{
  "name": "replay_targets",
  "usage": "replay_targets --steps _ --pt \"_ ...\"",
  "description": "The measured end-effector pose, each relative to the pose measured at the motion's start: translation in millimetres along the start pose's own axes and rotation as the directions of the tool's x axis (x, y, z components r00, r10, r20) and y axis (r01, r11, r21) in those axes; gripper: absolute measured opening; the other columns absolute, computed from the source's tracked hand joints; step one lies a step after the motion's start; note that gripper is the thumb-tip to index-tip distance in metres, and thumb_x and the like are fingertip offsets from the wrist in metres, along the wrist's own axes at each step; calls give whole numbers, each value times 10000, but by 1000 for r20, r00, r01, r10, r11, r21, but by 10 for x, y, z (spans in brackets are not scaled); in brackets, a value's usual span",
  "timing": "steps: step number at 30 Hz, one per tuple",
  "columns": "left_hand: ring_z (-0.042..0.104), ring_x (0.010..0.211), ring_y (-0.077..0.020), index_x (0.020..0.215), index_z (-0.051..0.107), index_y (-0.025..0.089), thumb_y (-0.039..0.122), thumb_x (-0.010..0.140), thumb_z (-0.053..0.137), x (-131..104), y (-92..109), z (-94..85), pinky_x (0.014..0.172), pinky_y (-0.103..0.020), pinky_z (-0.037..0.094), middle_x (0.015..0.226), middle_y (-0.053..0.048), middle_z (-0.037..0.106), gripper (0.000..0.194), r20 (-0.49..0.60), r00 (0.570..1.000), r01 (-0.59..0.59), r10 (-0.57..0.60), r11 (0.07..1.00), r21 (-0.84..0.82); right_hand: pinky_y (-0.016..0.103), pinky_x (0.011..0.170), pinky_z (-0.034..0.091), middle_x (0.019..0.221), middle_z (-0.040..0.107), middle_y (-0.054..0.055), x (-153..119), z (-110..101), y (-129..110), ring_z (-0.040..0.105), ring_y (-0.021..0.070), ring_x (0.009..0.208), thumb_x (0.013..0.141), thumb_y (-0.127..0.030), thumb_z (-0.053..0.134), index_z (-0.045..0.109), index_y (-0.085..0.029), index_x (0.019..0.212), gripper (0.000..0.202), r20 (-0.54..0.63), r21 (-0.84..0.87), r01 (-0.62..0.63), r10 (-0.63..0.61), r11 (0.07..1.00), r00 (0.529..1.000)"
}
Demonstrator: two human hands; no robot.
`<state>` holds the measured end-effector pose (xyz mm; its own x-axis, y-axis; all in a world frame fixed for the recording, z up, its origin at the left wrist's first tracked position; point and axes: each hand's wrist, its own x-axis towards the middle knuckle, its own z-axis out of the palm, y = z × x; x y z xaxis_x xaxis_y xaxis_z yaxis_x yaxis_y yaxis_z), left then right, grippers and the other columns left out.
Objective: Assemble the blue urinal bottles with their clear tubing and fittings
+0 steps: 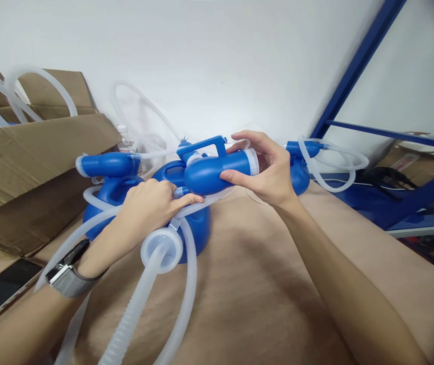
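A blue plastic bottle (217,174) with a moulded handle and a white end cap lies level in front of me. My right hand (264,165) is closed around its capped end, thumb at the near side and fingers over the top. At the other end my left hand (156,203) is closed by the bottle's short clear spout, its thumb stretched along a translucent corrugated hose (189,263); its other fingers are mostly hidden. Below that hand hangs a white cup-shaped cap (161,250) with a thicker corrugated hose (131,319) running out of it.
More blue bottles (106,165) with hoses stand behind at left and another blue bottle (300,170) at right. An open cardboard box (49,152) is at left, near a dark phone-like slab (4,289). A blue metal rack (357,66) stands at right.
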<state>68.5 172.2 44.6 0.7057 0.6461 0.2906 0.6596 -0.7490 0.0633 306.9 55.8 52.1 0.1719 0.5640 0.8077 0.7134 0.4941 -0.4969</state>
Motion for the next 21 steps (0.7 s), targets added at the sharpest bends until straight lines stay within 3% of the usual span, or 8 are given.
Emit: replay_targets --steps 4,8,10,12,15,18,21 --pt "473 499 -210 659 608 231 680 1093 318 11 -150 -14 509 -334 197 621 -83 611 689 4 999 -42 42 999 2 504 920 655 1199 723 57 35 -139 -104 728 362 1176 668 -720 956 710 -341 1202 700 -51 -10 33 -33 999 998" --pt "582 592 -245 621 558 232 795 1047 291 -13 -100 -139 545 -350 295 614 -81 635 754 -25 1000 -21 18 995 -99 507 923 649 1184 732 69 62 -214 -29 718 376 1213 699 -767 910 677 -347 1241 724 -69 -5 -38 37 999 997" --pt "668 701 -298 757 632 236 817 1017 335 -20 -59 -171 602 -373 390 701 -81 701 702 -34 999 -16 12 990 -138 492 910 643 1131 736 60 50 -164 59 730 350 1169 731 -774 882 647 -333 1252 723 -62 35 -77 79 996 995" --pt "739 906 -359 1082 708 223 825 973 436 -15 -64 -163 742 -425 517 936 -100 789 669 -79 997 -43 26 975 -220 465 875 633 1102 729 49 23 -76 123 735 318 1104 734 -742 897 622 -311 1234 715 -18 61 -112 113 992 993" --pt "703 1230 -404 1577 473 192 809 894 617 -5 -132 -119 1016 -519 571 1356 -155 738 932 -215 973 -155 82 925 -348 425 843 611 1102 719 39 -32 64 132 722 274 1020 730 -649 938 594 -291 1196 681 73 74 -161 156 984 985" --pt "657 1345 -395 1676 344 221 783 881 704 -26 -162 -112 1114 -542 556 1517 -166 646 1038 -326 925 -319 197 868 -382 416 912 592 1129 705 36 -84 168 69 706 259 1063 773 -557 929 556 -285 1183 617 141 133 -169 150 976 979" --pt "665 1337 -362 1614 462 256 726 941 704 -73 -115 -157 1134 -506 556 1526 -127 644 856 -387 876 -428 287 832 -353 418 1005 575 1180 687 40 -119 239 -20 690 262 1161 804 -496 918 523 -291 1207 600 223 217 -142 93 966 970"
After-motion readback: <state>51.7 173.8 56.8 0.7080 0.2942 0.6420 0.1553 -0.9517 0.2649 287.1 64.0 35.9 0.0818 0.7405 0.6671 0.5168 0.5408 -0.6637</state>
